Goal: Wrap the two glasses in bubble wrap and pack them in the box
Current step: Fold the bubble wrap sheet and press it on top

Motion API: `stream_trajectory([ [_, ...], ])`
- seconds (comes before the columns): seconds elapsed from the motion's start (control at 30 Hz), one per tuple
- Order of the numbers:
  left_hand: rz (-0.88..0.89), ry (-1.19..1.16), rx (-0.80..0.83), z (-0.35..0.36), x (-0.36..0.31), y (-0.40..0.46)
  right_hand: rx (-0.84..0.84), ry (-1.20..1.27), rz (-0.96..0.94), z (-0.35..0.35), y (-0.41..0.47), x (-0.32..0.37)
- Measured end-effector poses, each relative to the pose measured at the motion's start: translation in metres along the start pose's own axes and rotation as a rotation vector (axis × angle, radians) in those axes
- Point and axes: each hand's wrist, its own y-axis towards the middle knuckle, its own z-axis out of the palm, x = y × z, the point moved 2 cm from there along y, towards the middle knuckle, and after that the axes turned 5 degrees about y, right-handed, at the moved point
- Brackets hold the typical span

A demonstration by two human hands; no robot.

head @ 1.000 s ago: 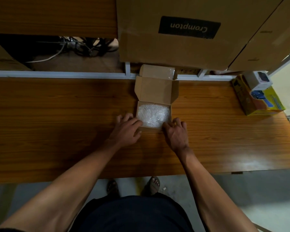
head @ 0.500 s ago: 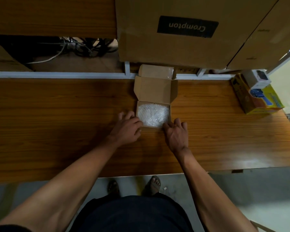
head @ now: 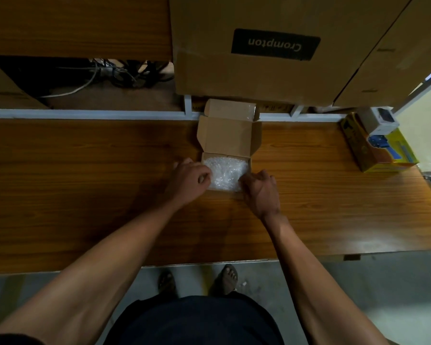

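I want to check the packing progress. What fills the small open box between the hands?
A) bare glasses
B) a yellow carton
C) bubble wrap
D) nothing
C: white bubble wrap fills the small box, whose lid stands open, with the left hand and the right hand at its near corners.

Browns, with one bright corner
You see a tan box (head: 228, 135), whitish clear bubble wrap (head: 225, 174), a wood-grain brown desk (head: 85, 170), and a yellow-and-blue carton (head: 383, 151) at your right
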Motion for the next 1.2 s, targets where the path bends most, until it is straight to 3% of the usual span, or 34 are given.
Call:
stream_trajectory([
  [0.07,-0.047,-0.130,-0.002,0.001,-0.006,0.006,0.002,0.116,-0.024,-0.001,0.010,0.000],
  [0.13,-0.017,-0.131,0.095,0.006,-0.014,0.012,0.099,0.164,-0.026,0.002,0.022,0.004],
  [0.23,0.078,0.136,0.226,0.016,-0.019,0.023,0.272,0.047,-0.035,0.008,0.038,0.007],
  [0.4,0.038,0.332,0.418,0.026,-0.010,0.036,0.410,-0.066,0.038,0.017,0.047,-0.007],
  [0.67,0.067,0.360,0.433,0.028,-0.007,0.049,0.534,-0.134,0.047,0.013,0.062,-0.008],
  [0.97,0.074,0.531,0.466,0.027,-0.009,0.056,0.566,-0.234,0.067,0.014,0.067,-0.007],
  [1.2,0.009,0.506,0.524,0.030,-0.005,0.057,0.564,-0.276,0.124,0.008,0.070,-0.004],
])
